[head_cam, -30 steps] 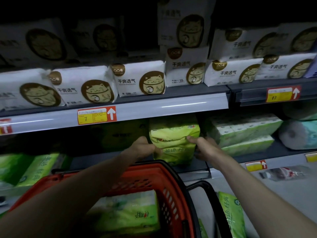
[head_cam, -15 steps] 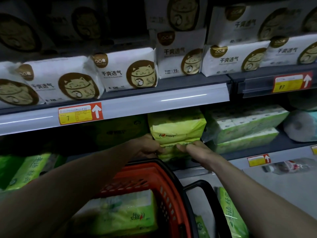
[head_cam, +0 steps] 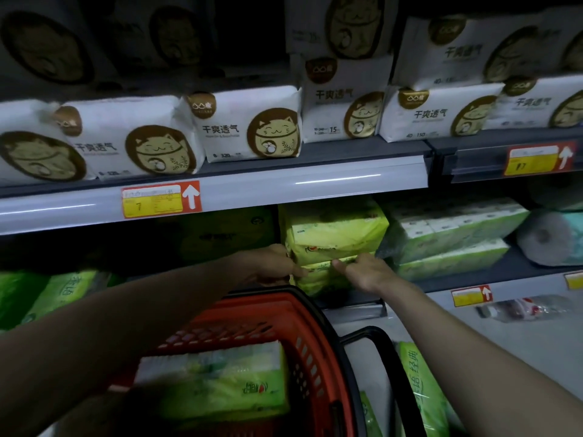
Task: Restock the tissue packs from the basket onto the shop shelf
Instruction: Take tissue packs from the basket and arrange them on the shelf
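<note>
Left hand point(head_cam: 273, 264) grips the tissue pack point(head_cam: 318, 275) by its end at the shelf point(head_cam: 504, 272) edge, right hand point(head_cam: 364, 272) presses flat: looks soft, light.

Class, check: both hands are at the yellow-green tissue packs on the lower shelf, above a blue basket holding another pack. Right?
No: the head view shows a red basket, not blue. The left hand and right hand are at the yellow-green tissue packs on the lower shelf, and the basket holds another pack.

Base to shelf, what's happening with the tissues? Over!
Left grip holds tissue pack edge, right grip presses its front. Pack on lower shelf. Red basket below, nothing blocking.
</note>
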A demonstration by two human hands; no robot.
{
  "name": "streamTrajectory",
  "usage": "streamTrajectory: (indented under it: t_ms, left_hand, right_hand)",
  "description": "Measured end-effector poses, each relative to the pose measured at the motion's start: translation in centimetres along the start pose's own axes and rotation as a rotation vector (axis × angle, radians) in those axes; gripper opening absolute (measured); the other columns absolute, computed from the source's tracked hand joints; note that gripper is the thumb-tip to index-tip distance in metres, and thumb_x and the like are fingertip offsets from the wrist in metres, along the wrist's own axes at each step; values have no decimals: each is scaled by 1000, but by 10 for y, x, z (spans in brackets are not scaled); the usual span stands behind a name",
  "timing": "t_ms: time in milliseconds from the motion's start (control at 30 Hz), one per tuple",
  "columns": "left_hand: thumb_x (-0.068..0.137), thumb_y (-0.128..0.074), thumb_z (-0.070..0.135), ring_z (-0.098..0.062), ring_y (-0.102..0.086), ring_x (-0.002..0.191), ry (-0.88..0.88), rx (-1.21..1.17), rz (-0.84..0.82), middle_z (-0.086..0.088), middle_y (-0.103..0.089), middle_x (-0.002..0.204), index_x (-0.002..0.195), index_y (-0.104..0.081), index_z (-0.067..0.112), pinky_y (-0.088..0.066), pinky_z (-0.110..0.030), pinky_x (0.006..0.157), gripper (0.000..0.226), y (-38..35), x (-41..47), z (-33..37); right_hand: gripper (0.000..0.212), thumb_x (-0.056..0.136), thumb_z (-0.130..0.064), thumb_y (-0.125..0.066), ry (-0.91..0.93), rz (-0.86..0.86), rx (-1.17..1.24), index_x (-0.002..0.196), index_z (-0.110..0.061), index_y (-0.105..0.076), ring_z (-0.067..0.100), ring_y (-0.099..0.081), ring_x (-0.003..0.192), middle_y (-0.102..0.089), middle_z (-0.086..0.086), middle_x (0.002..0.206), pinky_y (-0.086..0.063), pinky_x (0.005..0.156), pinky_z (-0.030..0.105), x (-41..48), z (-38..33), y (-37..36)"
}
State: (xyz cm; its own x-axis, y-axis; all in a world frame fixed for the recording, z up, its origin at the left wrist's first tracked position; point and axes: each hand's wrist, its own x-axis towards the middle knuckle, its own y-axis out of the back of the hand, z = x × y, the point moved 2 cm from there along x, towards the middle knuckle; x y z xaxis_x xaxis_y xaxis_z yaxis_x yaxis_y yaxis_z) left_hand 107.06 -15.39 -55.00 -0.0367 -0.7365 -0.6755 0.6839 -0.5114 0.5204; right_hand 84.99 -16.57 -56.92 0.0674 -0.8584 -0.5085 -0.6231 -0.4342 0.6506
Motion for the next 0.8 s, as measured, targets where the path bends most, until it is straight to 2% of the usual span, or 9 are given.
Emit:
streamTrajectory:
  t_ms: [33, 100, 167, 233, 300, 367, 467, 600, 800]
  left_hand:
    - [85, -78, 49, -21, -58, 58, 8, 42, 9, -7, -66, 74, 86, -68, 6, -46, -28, 55, 44, 4, -10, -2]
    - [91, -73, 43, -21, -56, 66, -29, 79, 40, -10, -64, 77, 83, -71, 3, -44, -30, 62, 41, 13, -34, -4]
    - [94, -71, 37, -20, -65, 90, -95, 118, 72, -12, -75, 103, 103, -79, 5, -52, -32, 82, 35, 22, -61, -8]
    - [96, -68, 38, -18, -63, 118, -150, 194, 101, -4, -69, 132, 128, -71, 14, -49, -31, 105, 41, 31, -95, -16]
    - [98, -65, 43, -18, -56, 132, -201, 300, 155, 0, -59, 146, 145, -58, 19, -43, -28, 111, 54, 37, -135, -30]
    - [99, -62, 43, -18, -54, 135, -233, 364, 216, 0, -55, 150, 151, -51, 21, -42, -26, 110, 58, 43, -174, -53]
    - [97, -63, 45, -15, -62, 125, -256, 418, 287, 0, -63, 141, 148, -53, 26, -48, -28, 107, 56, 49, -223, -94]
    - [94, -67, 43, -13, -67, 116, -309, 458, 389, 3, -70, 131, 142, -60, 28, -49, -25, 98, 51, 49, -265, -143]
    - [92, -72, 36, -13, -70, 107, -381, 433, 474, 6, -76, 117, 134, -66, 29, -45, -18, 83, 43, 43, -275, -201]
  right_hand:
    - [57, 103, -60, -53, 8, 10, -36, 115, -6, -62, 37, -58, 125, -59, 21, 139, -40, 86, 34, -4, -3, 3]
    - [56, 103, -56, -55, 26, 17, -99, 124, -5, -64, 37, -58, 125, -60, 19, 137, -42, 87, 34, -18, -12, 11]
    - [43, 102, -49, -58, 63, 3, -160, 110, -9, -69, 35, -63, 113, -65, 14, 118, -44, 76, 31, -29, -19, 13]
    - [34, 97, -46, -59, 100, -7, -249, 84, -15, -65, 29, -65, 92, -65, 6, 93, -43, 63, 29, -44, -30, 12]
    - [40, 90, -55, -59, 151, 1, -343, 93, -16, -69, 30, -67, 94, -69, 7, 98, -54, 74, 31, -63, -46, 7]
    - [52, 87, -62, -60, 239, 34, -399, 113, -19, -71, 33, -67, 106, -70, 9, 113, -56, 87, 35, -86, -63, -2]
    - [50, 94, -55, -62, 389, 46, -399, 126, -18, -71, 33, -65, 117, -71, 11, 126, -53, 88, 33, -125, -90, -17]
    - [44, 97, -51, -64, 515, 43, -405, 126, -20, -71, 28, -67, 116, -74, 9, 121, -52, 88, 29, -178, -118, -44]
    - [40, 97, -56, -64, 578, -115, -471, 127, -31, -69, 19, -67, 104, -72, -3, 111, -54, 87, 34, -223, -133, -85]
